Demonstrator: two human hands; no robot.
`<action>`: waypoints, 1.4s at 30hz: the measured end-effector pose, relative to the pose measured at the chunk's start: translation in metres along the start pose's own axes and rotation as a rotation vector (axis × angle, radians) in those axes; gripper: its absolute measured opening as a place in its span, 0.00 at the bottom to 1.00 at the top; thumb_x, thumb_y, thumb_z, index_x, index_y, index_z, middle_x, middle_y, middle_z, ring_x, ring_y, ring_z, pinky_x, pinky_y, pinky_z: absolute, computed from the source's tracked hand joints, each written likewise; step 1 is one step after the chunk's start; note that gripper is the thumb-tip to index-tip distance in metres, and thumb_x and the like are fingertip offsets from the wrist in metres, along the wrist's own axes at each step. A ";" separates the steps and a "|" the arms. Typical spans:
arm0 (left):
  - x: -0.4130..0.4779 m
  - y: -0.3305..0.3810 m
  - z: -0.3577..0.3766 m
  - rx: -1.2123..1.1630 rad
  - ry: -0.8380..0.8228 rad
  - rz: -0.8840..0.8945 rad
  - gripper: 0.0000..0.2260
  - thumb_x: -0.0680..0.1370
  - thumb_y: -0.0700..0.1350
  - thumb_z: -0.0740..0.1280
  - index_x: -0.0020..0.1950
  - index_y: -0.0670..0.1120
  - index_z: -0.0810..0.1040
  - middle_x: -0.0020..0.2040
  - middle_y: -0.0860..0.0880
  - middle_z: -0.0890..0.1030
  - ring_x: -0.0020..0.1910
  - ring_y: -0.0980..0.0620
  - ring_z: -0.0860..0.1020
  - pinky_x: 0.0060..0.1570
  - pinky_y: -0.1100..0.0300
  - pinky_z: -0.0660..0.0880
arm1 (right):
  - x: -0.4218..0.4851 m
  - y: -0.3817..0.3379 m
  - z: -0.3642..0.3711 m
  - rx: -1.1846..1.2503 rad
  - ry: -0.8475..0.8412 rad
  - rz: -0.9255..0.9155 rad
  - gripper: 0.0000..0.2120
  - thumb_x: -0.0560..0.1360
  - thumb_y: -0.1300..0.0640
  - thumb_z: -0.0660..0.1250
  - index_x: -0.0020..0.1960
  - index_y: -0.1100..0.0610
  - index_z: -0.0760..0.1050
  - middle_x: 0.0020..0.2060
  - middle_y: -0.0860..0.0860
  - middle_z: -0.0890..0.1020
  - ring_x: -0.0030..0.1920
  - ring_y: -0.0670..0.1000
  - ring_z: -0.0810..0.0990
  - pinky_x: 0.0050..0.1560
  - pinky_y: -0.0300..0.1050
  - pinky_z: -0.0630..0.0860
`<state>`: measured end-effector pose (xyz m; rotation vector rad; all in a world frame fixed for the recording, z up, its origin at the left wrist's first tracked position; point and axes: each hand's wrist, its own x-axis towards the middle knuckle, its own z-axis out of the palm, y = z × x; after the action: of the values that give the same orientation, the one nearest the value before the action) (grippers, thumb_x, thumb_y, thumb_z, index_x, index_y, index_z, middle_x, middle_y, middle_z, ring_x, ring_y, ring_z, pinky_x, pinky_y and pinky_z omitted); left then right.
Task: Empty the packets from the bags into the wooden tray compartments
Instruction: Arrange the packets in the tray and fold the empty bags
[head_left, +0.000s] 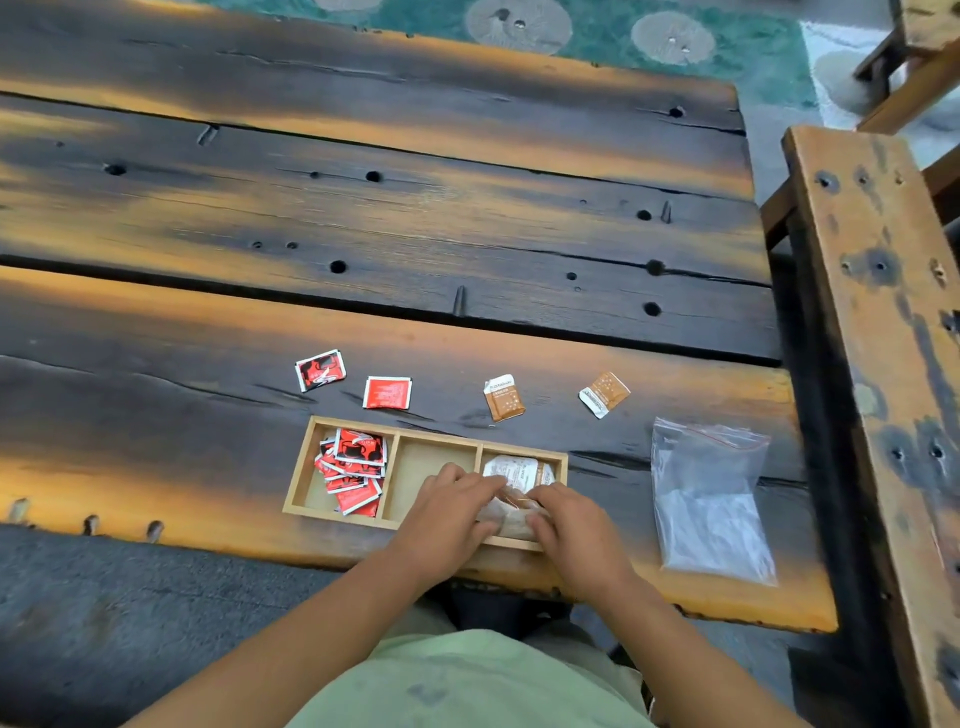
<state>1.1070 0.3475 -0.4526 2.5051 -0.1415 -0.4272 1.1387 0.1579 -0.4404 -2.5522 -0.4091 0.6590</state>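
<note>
A wooden tray (396, 435) with three compartments lies near the table's front edge. Its left compartment holds several red packets (352, 470). The middle compartment is bare. Over the right compartment, my left hand (451, 512) and my right hand (574, 532) both grip a clear plastic bag (511, 514) with brown and white packets inside; a white packet (511, 470) shows just beyond my fingers. Beyond the tray lie two loose red packets (320, 370) (387, 393) and two brown packets (504, 398) (604, 394).
An empty clear zip bag (709, 499) lies flat on the table to the right of the tray. A wooden bench (878, 332) runs along the table's right side. The dark plank table (363, 218) stretches far behind the tray.
</note>
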 end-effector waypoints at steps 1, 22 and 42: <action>0.001 0.002 -0.001 -0.043 -0.005 -0.047 0.22 0.77 0.50 0.68 0.71 0.57 0.69 0.53 0.57 0.73 0.57 0.51 0.68 0.62 0.53 0.68 | 0.001 0.001 -0.002 0.020 -0.016 0.006 0.12 0.80 0.55 0.63 0.63 0.51 0.78 0.52 0.48 0.82 0.51 0.52 0.80 0.48 0.48 0.75; 0.035 0.014 0.007 0.028 0.094 -0.108 0.11 0.79 0.51 0.66 0.60 0.50 0.76 0.55 0.52 0.75 0.56 0.50 0.72 0.53 0.57 0.71 | 0.017 0.013 -0.005 -0.043 0.083 0.054 0.06 0.79 0.56 0.65 0.56 0.51 0.72 0.53 0.48 0.72 0.46 0.55 0.79 0.43 0.52 0.76; 0.039 0.014 0.009 0.128 0.046 -0.119 0.20 0.79 0.53 0.65 0.71 0.50 0.72 0.59 0.49 0.76 0.59 0.49 0.71 0.59 0.56 0.70 | 0.034 0.016 -0.020 -0.077 -0.078 0.023 0.11 0.79 0.54 0.65 0.60 0.52 0.73 0.55 0.50 0.72 0.48 0.54 0.79 0.42 0.47 0.71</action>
<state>1.1409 0.3233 -0.4620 2.6562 -0.0014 -0.4207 1.1800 0.1506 -0.4455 -2.6133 -0.4391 0.7669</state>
